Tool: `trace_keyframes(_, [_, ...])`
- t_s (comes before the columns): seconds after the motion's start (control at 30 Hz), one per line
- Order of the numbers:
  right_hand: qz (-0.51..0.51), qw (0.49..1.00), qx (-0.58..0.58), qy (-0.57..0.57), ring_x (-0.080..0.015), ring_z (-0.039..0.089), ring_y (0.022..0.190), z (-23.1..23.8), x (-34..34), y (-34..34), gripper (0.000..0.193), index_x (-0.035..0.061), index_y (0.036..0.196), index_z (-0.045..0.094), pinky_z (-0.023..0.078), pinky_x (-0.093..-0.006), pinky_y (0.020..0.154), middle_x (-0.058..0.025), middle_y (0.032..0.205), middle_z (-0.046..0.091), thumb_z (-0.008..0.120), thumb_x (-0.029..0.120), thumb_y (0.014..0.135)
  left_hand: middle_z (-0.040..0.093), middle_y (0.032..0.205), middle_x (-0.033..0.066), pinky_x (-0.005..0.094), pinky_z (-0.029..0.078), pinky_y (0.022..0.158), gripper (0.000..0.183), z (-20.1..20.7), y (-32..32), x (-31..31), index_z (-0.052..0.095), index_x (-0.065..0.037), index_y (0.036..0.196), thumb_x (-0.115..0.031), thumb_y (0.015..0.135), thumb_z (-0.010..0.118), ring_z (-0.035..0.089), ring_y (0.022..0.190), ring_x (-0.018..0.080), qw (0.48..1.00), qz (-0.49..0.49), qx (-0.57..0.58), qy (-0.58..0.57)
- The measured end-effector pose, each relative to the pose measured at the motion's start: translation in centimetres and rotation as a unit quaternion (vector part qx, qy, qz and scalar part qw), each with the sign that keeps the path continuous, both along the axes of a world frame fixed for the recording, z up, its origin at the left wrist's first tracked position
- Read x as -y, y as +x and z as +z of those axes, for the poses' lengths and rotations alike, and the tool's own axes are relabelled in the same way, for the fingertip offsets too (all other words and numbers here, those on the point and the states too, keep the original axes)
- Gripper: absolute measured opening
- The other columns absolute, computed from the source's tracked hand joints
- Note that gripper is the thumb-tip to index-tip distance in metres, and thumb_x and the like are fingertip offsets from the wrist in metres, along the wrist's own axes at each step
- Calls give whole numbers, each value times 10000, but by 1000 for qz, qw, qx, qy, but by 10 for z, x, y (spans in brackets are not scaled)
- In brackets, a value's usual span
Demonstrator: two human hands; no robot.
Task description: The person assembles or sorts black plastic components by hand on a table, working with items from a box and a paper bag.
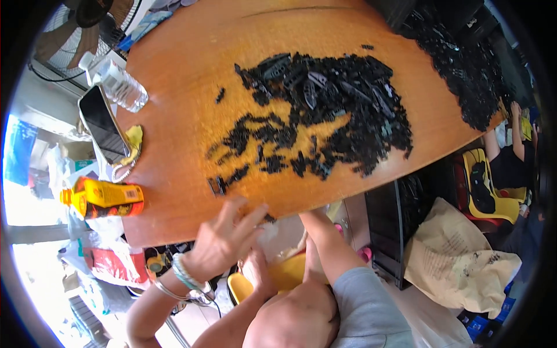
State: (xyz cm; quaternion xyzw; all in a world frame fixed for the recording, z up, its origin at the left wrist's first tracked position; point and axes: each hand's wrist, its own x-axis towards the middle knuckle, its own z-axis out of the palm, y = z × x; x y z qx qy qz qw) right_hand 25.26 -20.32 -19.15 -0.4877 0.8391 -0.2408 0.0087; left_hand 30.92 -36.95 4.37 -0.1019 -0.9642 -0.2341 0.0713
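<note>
My left hand (223, 240), with bracelets at the wrist, is over the near edge of the wooden table (180, 116). Its fingers are apart and slightly blurred, and nothing shows in them. Beside its fingertips, a small black plastic piece (270, 218) lies at the table's edge. My right forearm (325, 243) reaches to that edge from the grey sleeve; the hand itself is hidden under the tabletop. A large heap of black plastic parts (360, 116) covers the middle of the table. Looser black parts (255, 133) are scattered from it toward my left hand.
On the left stand a yellow-orange bottle (113, 197), a phone (104, 124), a clear bottle (122, 87) and a fan (75, 35). Another black heap (458, 69) lies far right. A brown sack (455, 255) and a yellow chair (484, 185) are right of the table.
</note>
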Motion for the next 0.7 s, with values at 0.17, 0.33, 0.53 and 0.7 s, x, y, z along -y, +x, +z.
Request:
trace_keyframes(0.17, [37,999,-12,27,-317,613,794,-4,-32,29,212,24,945,586,495,-411,675,-163,889,619,614,190,816,515,936,123,293,509,457,272,-23,-22,-4,600,-19,1014,-72,755,666,601,657,196,997,-64,-35,8])
trace_keyframes(0.33, [62,996,-25,64,-313,612,792,-4,-51,23,213,24,952,588,498,-403,675,-160,891,619,613,189,820,526,848,100,312,492,463,218,-9,-69,-10,599,-16,933,-111,762,695,581,610,208,999,-21,-43,10])
trace_keyframes(0.53, [93,989,-50,102,-308,611,788,2,-47,-8,215,25,961,589,502,-393,676,-156,894,618,613,189,824,569,884,123,345,478,565,114,5,-199,13,583,-14,908,-96,834,610,591,629,286,985,78,-150,34])
trace_keyframes(0.7, [73,964,224,-124,-269,611,774,79,-46,-2,190,29,994,602,504,-349,665,-132,899,617,609,143,841,626,734,136,356,487,623,193,-7,-250,46,636,2,798,-174,752,704,618,676,285,982,183,46,-31])
